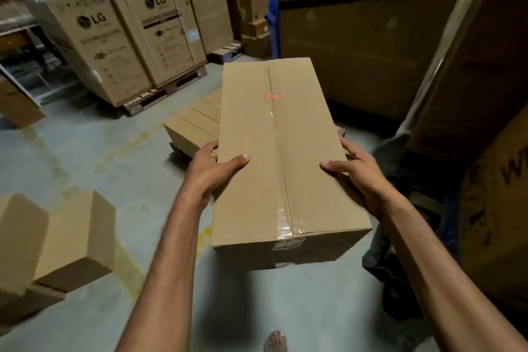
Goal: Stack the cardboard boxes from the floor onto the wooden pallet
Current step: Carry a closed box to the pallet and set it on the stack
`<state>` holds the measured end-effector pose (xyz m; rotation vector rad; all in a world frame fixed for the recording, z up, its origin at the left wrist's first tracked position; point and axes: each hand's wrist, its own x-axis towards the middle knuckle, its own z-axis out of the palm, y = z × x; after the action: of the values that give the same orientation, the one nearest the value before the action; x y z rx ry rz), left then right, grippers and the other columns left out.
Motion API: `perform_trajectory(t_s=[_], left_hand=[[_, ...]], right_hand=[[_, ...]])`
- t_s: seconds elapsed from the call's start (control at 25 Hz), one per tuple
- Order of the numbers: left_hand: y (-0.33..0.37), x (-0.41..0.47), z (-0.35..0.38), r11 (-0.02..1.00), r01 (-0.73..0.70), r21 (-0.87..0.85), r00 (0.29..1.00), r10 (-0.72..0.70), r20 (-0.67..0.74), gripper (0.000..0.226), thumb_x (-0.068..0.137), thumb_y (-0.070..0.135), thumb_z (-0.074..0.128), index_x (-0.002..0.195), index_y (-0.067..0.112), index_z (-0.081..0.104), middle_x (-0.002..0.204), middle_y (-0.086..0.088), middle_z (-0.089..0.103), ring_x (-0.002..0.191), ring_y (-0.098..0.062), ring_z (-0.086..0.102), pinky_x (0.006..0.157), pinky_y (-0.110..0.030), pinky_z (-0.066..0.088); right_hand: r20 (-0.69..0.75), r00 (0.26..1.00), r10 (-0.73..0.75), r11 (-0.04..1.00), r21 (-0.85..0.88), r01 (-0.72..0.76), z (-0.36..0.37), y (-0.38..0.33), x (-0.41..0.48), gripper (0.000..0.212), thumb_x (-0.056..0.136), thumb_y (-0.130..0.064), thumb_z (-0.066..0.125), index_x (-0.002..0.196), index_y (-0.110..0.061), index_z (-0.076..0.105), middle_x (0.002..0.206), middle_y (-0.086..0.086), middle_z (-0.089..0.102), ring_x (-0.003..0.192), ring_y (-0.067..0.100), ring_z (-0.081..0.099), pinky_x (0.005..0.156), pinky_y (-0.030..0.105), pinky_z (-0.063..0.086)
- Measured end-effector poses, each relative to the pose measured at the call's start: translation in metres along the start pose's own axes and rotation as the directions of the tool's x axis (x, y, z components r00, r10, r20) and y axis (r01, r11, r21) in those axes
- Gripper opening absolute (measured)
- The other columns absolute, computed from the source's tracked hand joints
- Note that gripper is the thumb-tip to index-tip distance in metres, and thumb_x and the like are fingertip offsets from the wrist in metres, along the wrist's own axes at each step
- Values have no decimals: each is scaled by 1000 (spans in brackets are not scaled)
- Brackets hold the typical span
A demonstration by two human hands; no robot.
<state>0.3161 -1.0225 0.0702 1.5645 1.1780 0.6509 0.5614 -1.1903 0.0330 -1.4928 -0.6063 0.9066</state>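
1. Clamping the long cardboard box [274, 151] between them, the left grip [211, 170] and right grip [355, 173] are pinching its sides, thumbs lying on top, fingers wrapping the edges.
2. The box is hanging above the floor [85, 151], taped shut and hiding its contents.
3. Just beyond it, closed flat boxes [194, 123] are lying low.
4. At lower left, more closed boxes [57, 237] are sitting on the floor.
5. Tall LG cartons [94, 46] are standing on a pallet [168, 91] behind.

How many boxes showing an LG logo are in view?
2. Both stand side by side on a wooden pallet at the back left: the left LG box nearer the camera, the right LG box beside it. More may be hidden behind them.
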Motion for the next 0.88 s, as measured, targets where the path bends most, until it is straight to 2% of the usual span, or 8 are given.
perform_trajectory(t_s=[0.08, 0.2, 0.32, 0.4, 0.52, 0.6, 0.68, 0.88], left_hand=[[13, 44, 12, 1000, -5, 2, 998, 5, 70, 54, 79, 33, 88, 126, 24, 63, 102, 12, 72, 92, -4, 68, 72, -21, 51], [43, 113, 36, 999, 7, 47, 978, -17, 209, 43, 87, 32, 82, 122, 26, 59, 97, 7, 69, 86, -7, 66, 64, -22, 48], [68, 177, 71, 994, 2, 111, 954, -35, 296, 38, 89, 36, 78, 120, 23, 60, 101, 2, 71, 84, -11, 66, 63, -25, 47], [83, 220, 101, 989, -17, 144, 941, -33, 336, 31, 91, 39, 75, 112, 27, 56, 85, 6, 65, 72, -8, 58, 61, -26, 43], [103, 288, 153, 971, -41, 235, 916, -58, 397, 46, 89, 46, 73, 122, 16, 62, 56, 11, 53, 49, -7, 45, 50, -24, 35], [121, 335, 194, 960, -53, 275, 908, -68, 413, 30, 92, 43, 70, 101, 16, 62, 49, 13, 51, 40, -3, 44, 42, -18, 34], [143, 379, 236, 951, -55, 306, 900, -86, 428, 28, 95, 43, 68, 95, 16, 61, 59, 10, 60, 37, 0, 50, 36, -15, 34], [202, 479, 325, 950, -33, 310, 887, -116, 448, 38, 93, 45, 71, 113, 13, 67, 87, -3, 73, 48, -3, 64, 37, -15, 39]], right_hand=[[-41, 999, -13, 998, -58, 11, -7, -18, 29, 62, 86, -3, 76, 137, -33, 60, 114, -6, 72, 105, 17, 70, 92, 33, 57], [-88, 996, 3, 997, -78, -10, -26, -45, 77, 52, 88, -4, 75, 128, -32, 57, 108, -8, 70, 91, 7, 70, 71, 18, 54], [-135, 990, 37, 987, -152, -57, -54, -62, 130, 60, 84, -16, 82, 138, -26, 57, 119, -4, 71, 94, 8, 71, 71, 19, 52], [-191, 978, 78, 983, -147, -108, -79, -71, 167, 62, 83, -20, 83, 139, -26, 57, 117, -3, 71, 95, 13, 72, 72, 25, 54], [-227, 969, 102, 985, -114, -130, -126, -82, 227, 49, 86, -17, 80, 131, -27, 61, 100, -7, 73, 69, 3, 74, 54, 17, 54], [-228, 966, 125, 978, -135, -159, -160, -92, 276, 45, 86, -19, 80, 128, -25, 64, 98, -8, 74, 66, 0, 73, 51, 14, 52], [-231, 960, 159, 970, -147, -196, -195, -102, 328, 46, 85, -21, 81, 128, -22, 66, 102, -5, 75, 74, 4, 75, 57, 17, 54], [-216, 945, 247, 951, -136, -279, -268, -140, 452, 41, 87, -20, 79, 126, -19, 67, 111, 3, 75, 92, 17, 73, 66, 27, 55]])
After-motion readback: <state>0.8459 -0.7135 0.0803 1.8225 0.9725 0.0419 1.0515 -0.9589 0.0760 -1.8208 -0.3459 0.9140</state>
